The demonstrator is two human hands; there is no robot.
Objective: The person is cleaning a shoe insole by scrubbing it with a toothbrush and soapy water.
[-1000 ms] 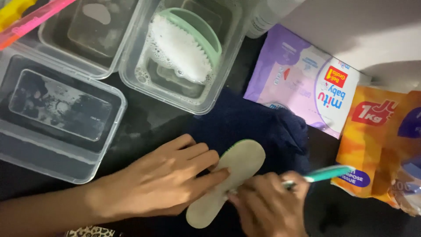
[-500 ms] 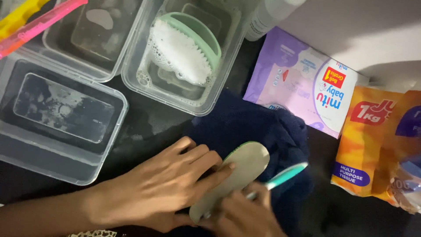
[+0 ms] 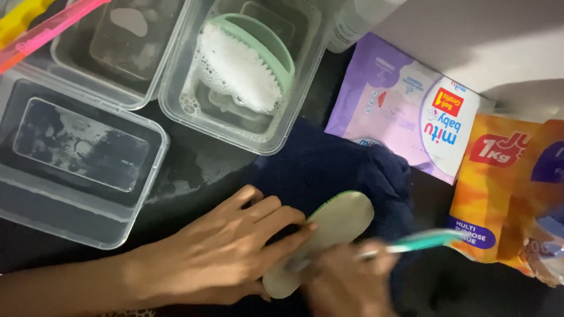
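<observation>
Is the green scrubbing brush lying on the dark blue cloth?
No, the green scrubbing brush sits in a clear plastic tub of soapy water, above the dark blue cloth.
</observation>
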